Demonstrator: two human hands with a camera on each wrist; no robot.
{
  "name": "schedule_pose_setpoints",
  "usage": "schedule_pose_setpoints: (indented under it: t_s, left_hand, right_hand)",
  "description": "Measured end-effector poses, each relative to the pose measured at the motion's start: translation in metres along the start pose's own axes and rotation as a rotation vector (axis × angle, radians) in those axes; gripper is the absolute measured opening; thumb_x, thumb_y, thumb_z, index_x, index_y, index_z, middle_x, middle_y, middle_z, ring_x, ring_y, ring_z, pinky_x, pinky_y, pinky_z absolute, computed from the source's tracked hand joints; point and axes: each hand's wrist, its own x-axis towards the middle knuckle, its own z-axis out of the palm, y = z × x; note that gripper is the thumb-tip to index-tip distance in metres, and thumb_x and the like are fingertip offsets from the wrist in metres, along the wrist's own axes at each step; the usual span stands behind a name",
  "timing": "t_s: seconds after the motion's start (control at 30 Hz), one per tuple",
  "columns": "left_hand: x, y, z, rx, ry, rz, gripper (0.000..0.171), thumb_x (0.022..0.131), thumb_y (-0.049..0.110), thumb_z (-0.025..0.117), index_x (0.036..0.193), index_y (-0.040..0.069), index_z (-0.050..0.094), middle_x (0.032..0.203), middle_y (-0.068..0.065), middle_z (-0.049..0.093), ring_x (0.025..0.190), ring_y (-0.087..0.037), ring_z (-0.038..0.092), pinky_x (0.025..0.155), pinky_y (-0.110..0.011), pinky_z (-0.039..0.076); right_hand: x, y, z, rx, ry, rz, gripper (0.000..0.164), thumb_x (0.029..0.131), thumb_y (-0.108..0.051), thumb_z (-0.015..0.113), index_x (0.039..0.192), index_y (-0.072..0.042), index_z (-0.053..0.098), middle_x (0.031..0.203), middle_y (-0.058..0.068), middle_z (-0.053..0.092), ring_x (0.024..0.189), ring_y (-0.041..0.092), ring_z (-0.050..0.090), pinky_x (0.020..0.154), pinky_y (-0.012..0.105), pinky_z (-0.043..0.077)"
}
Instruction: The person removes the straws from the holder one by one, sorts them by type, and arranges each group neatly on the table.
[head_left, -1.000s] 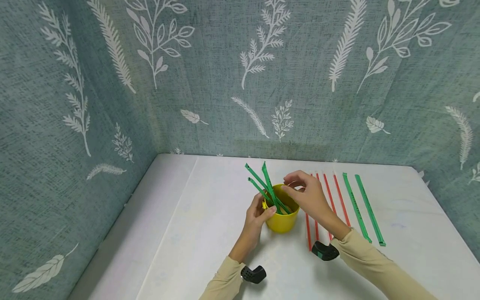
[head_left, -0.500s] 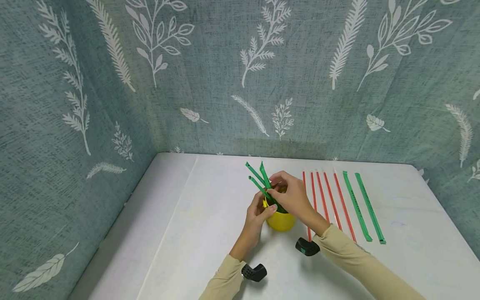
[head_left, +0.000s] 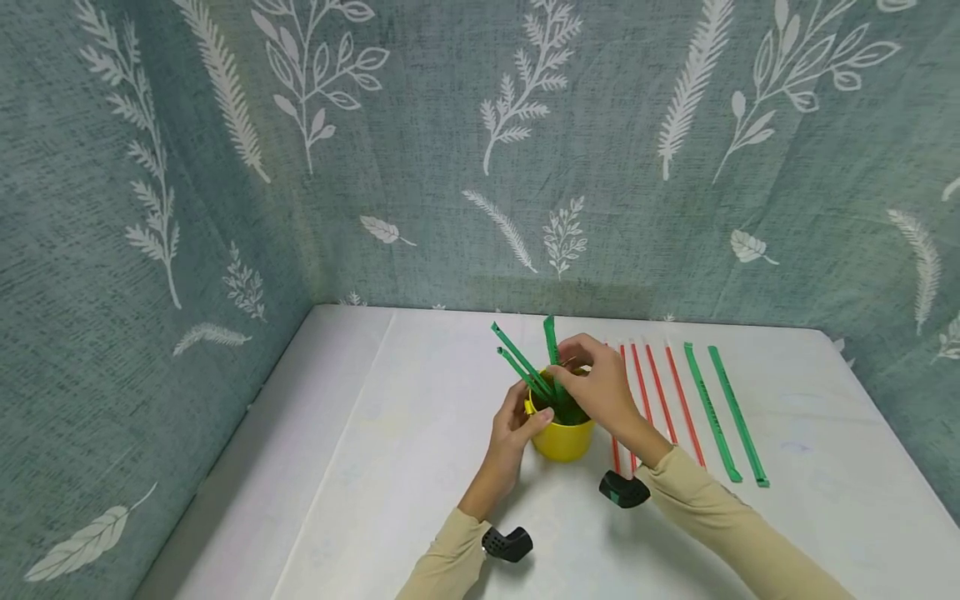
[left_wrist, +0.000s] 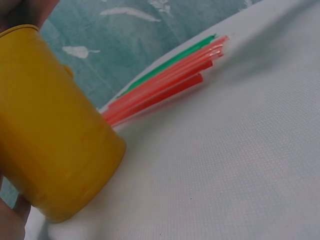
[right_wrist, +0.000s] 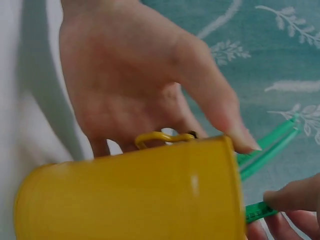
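Observation:
A small yellow bucket [head_left: 562, 444] stands on the white table. My left hand [head_left: 504, 442] grips its left side, thumb at the rim [right_wrist: 232, 187] and fingers round the wall by a small yellow loop [right_wrist: 162, 136]. Two green straws [head_left: 517, 343] lean out of the bucket to the left. Another green straw [head_left: 551, 335] rises more upright, and my right hand [head_left: 603, 392] pinches it just above the rim. The right wrist view shows that pinch on the green straw [right_wrist: 259, 212] between thumb [right_wrist: 295, 195] and fingers. The straws' lower ends are inside the bucket.
Right of the bucket, several red straws [head_left: 684, 402] in clear wrap lie side by side, partly behind my right forearm. Two green straws [head_left: 738, 417] lie farther right. A leaf-patterned cloth [head_left: 420, 167] hangs behind the table and along its left side.
My right hand has come from the bucket's right rim to the green straws, then shifted back right, one straw swinging from leaning left to more upright. The left hand and bucket stay put.

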Motion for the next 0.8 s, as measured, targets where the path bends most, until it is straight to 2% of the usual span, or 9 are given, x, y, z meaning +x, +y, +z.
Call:
schedule_pose_setpoints:
  t_s: [0.17,0.33,0.57,0.8]
  left_hand:
    - [0.001,-0.009,-0.003,-0.003,0.001,-0.006,0.048,0.086,0.019,0.053,0.132,0.022,0.036,0.124,-0.005,0.045,0.111,-0.02,0.043,0.093,-0.035,0.035]
    - [-0.001,0.002,0.0,0.014,-0.019,0.003,0.049,0.088,0.017,0.049,0.134,0.015,0.032,0.127,-0.012,0.042,0.113,-0.025,0.04,0.094,-0.034,0.033]
    - [-0.001,0.003,0.001,0.007,-0.021,0.014,0.05,0.087,0.016,0.049,0.134,0.013,0.031,0.128,-0.015,0.041,0.113,-0.028,0.04,0.093,-0.032,0.034]
    - [-0.001,0.003,0.002,-0.002,-0.014,0.021,0.05,0.087,0.015,0.05,0.134,0.012,0.032,0.129,-0.016,0.04,0.113,-0.027,0.04,0.092,-0.031,0.034]
  right_hand:
    - [-0.002,-0.029,-0.016,0.013,0.057,-0.011,0.02,0.074,-0.001,0.067,0.092,0.004,0.058,0.082,0.016,0.061,0.073,0.027,0.06,0.063,0.034,0.049]
    - [-0.003,-0.028,-0.027,0.039,0.106,-0.045,0.023,0.075,-0.002,0.066,0.095,0.003,0.056,0.084,0.016,0.062,0.075,0.026,0.059,0.057,0.025,0.047]
    - [-0.002,-0.029,-0.044,0.169,0.155,-0.08,0.025,0.076,0.001,0.064,0.099,0.007,0.053,0.086,0.019,0.059,0.073,0.03,0.058,0.057,0.035,0.051]
    - [0.003,-0.022,-0.06,0.294,0.292,-0.118,0.026,0.076,0.005,0.062,0.1,0.009,0.051,0.088,0.022,0.055,0.075,0.023,0.058,0.058,0.034,0.051]
